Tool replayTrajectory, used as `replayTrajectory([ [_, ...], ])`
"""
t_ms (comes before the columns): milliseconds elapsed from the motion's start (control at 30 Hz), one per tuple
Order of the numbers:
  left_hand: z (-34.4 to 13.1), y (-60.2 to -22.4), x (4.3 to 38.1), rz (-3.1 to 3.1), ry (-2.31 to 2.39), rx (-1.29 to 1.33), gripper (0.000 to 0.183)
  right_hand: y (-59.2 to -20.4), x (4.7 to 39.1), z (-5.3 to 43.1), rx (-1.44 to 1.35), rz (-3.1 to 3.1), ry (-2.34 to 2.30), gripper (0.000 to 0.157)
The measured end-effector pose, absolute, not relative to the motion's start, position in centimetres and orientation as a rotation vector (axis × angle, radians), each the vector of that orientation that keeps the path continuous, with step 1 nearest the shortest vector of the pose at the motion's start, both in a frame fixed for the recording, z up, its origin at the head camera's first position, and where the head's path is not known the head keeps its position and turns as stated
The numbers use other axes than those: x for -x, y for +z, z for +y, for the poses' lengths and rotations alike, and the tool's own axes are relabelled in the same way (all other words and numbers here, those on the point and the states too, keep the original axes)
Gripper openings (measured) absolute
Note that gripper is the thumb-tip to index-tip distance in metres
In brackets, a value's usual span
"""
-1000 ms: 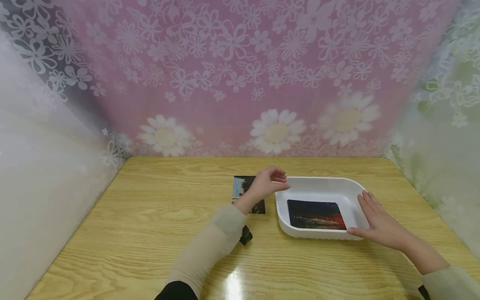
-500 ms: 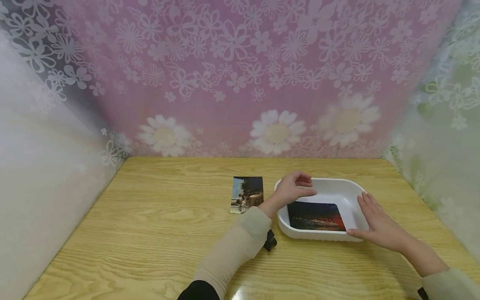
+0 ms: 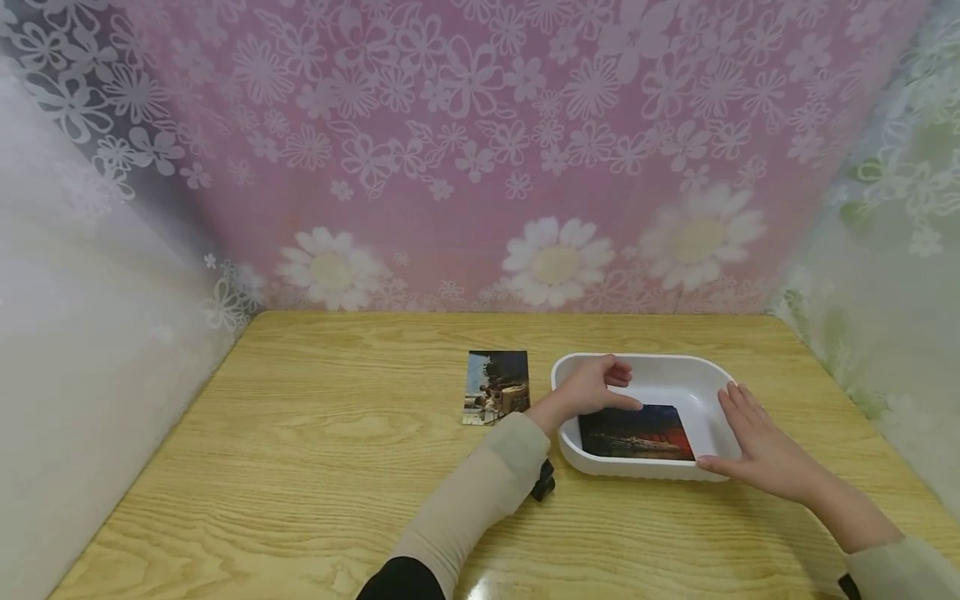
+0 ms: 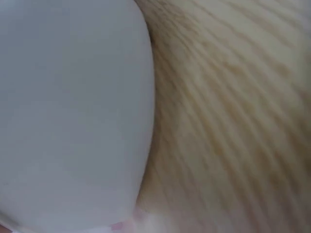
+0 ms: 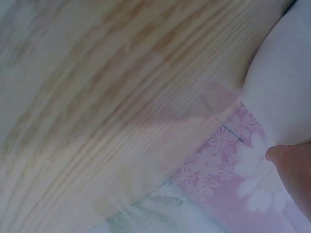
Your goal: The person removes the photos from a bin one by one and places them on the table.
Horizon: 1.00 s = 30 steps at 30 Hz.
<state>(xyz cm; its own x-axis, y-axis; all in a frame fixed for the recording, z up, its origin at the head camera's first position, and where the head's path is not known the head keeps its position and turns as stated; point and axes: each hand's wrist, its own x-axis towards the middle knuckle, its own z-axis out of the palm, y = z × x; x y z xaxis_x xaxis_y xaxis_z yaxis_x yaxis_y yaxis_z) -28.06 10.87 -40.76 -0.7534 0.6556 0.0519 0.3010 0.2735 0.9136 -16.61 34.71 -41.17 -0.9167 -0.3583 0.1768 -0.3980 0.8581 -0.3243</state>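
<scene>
My left hand [image 3: 594, 388] reaches over the left side of the white tray [image 3: 701, 387], its fingers loosely bent. The thumb is extended close to the top edge of a dark photo card [image 3: 637, 433] showing a lit night scene with red at one side, which lies inside the tray. Nothing shows between these fingers. My right hand [image 3: 761, 446] touches the tray's right front corner, straight fingers along the side and thumb at the near rim. The left wrist view is filled mostly by the tray's pale wall [image 4: 73, 111]; a right fingertip [image 5: 279, 153] meets it in the right wrist view.
Left of the tray, another photo card [image 3: 495, 387] with a sky and dark trees lies on the wooden table [image 3: 300, 450]. A small black object [image 3: 543, 482] shows beside my left sleeve. A pink flowered backdrop [image 3: 450, 208] stands behind the table, with pale side panels.
My left hand has moved right, from beside the tray to over its inside, and lower towards the card. The card on the table is now less covered. My right hand stays at the corner.
</scene>
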Motion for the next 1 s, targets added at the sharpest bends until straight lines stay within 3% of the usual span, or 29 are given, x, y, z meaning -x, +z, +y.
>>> replayTrajectory([
  [533,11.9,-41.3,26.9,2.487,0.442,-1.153,0.092,-41.1,16.5,34.6,-0.595,-2.932,0.534,0.096],
  [1000,12.5,-41.8,26.5,2.552,0.094,-1.022,0.094,-41.2,16.7,34.7,-0.615,-2.928,0.524,0.096],
])
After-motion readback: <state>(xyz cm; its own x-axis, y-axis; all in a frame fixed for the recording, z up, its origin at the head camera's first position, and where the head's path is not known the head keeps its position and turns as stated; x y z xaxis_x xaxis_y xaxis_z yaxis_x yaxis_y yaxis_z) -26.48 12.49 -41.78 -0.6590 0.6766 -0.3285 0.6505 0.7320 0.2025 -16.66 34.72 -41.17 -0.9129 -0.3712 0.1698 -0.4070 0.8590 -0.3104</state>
